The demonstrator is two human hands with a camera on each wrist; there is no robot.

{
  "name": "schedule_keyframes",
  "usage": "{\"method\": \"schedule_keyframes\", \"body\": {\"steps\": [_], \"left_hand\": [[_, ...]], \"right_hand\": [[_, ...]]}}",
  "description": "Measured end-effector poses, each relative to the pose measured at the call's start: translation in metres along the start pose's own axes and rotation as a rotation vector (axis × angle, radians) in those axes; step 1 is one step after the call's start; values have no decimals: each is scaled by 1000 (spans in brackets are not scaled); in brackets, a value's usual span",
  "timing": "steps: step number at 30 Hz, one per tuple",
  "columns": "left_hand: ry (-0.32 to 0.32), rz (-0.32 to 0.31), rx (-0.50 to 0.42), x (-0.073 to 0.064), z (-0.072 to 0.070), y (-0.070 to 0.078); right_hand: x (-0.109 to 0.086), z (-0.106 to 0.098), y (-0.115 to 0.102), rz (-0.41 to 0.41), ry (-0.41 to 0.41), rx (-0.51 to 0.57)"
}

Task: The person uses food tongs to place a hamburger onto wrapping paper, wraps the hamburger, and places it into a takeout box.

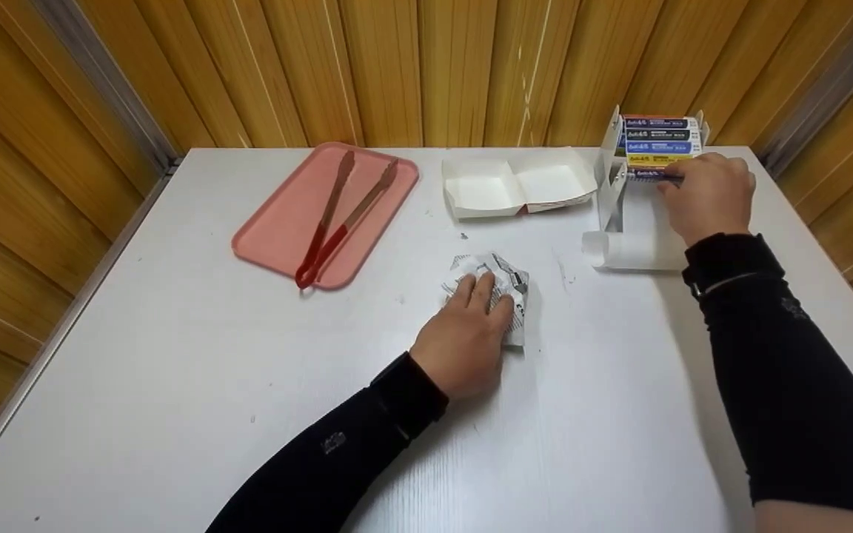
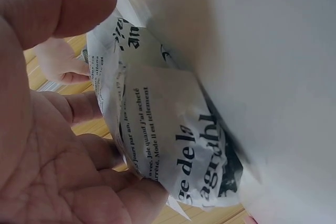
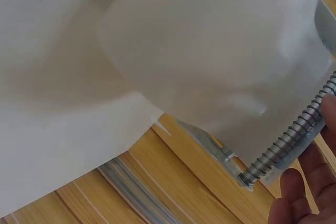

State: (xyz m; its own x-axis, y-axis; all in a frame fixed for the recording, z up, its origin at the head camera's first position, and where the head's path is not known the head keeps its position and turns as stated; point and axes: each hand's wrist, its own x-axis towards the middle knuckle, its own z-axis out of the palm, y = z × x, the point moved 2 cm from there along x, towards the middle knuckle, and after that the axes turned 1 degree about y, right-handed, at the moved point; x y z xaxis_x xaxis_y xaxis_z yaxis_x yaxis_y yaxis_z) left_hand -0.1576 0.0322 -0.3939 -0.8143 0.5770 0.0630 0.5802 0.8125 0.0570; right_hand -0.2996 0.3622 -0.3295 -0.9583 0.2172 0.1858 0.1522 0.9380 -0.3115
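Note:
My left hand (image 1: 467, 340) rests on a packet wrapped in newsprint paper (image 1: 513, 333) near the middle of the white table. In the left wrist view its fingers touch one side of the printed packet (image 2: 163, 129), and the thumb stands apart from it. What is inside the wrapping is hidden. At the far right, my right hand (image 1: 714, 194) pinches the edge of a label strip (image 1: 645, 175) on a metal label dispenser (image 1: 610, 178). White backing paper (image 1: 634, 250) curls down below it. The right wrist view shows fingers at a spring-wound rod (image 3: 289, 142).
An unfolded white paper box (image 1: 482, 185) with two halves lies at the back. To the left, red-handled tongs (image 1: 334, 229) lie on a pink tray (image 1: 271, 215). Wood-patterned walls (image 1: 456, 66) border the table's back and sides.

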Motion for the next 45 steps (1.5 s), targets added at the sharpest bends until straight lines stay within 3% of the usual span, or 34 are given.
{"method": "schedule_keyframes", "body": {"steps": [12,18,25,31,34,38,45], "left_hand": [[-15,-9,10,1,1,1],[-30,-18,14,1,1,1],[-10,-19,21,1,1,1],[19,-6,21,0,1,1],[25,2,26,0,1,1],[16,2,25,1,1,1],[15,2,33,4,2,4]], "right_hand": [[4,2,4,10,34,44],[4,1,8,89,50,195],[2,-8,13,279,79,400],[-3,-15,11,328,185,535],[-8,-18,4,312,240,584],[-19,-16,-12,230,276,595],[-42,-8,-50,-43,191,606]]}}
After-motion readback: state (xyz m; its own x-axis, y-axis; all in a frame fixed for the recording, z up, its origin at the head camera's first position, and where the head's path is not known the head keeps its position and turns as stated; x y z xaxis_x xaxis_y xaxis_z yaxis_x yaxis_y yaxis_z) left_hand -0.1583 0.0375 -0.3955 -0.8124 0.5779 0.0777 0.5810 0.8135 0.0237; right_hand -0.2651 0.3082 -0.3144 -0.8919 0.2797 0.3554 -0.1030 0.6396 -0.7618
